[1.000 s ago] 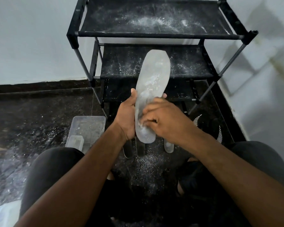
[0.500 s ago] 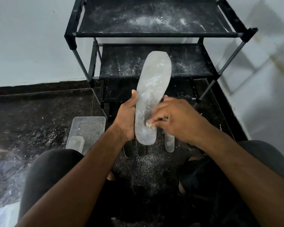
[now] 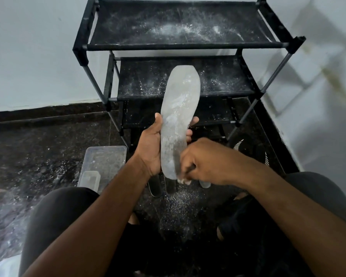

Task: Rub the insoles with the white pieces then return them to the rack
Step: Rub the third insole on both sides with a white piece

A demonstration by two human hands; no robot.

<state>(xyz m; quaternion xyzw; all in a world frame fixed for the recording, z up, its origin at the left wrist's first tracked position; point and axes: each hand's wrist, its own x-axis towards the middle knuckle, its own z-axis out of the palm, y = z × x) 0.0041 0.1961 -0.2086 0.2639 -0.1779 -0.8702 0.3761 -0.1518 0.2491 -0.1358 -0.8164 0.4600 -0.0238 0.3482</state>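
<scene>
Forearms enter from the bottom edge, yours, over knees in dark shorts [image 3: 54, 212]. Your right hand [image 3: 204, 162] sits nearest, fingers curled tight and pinching a small white piece [image 3: 183, 181] at the insole's heel end; only a pale corner of that piece shows below the knuckles. Your left hand [image 3: 151, 148] grasps the insole [image 3: 178, 118] from behind at its lower half, thumb along the left edge, fingertips wrapping out past the right edge.

Insole: held upright in the air in front of the rack, toe end up, tilted slightly right. Surface pale grey, coated in white powder, streaky and uneven; a darker smudged band sits near the heel beside the right hand. Toe end squared off with clipped corners.

Below the hands, on the dark speckled floor [image 3: 38, 148]: ends of other insoles [image 3: 155, 185] poke out, partly hidden, count uncertain. White dust is scattered on the floor between your knees. To the left, a clear plastic container [image 3: 106, 162], dusty inside, with a smaller clear box [image 3: 90, 179] at its near corner.

Beyond: black shoe rack [image 3: 188, 45] with fabric tiers, the upper two dusted with white powder, heaviest on the top tier. Pale wall [image 3: 28, 56] behind it.
</scene>
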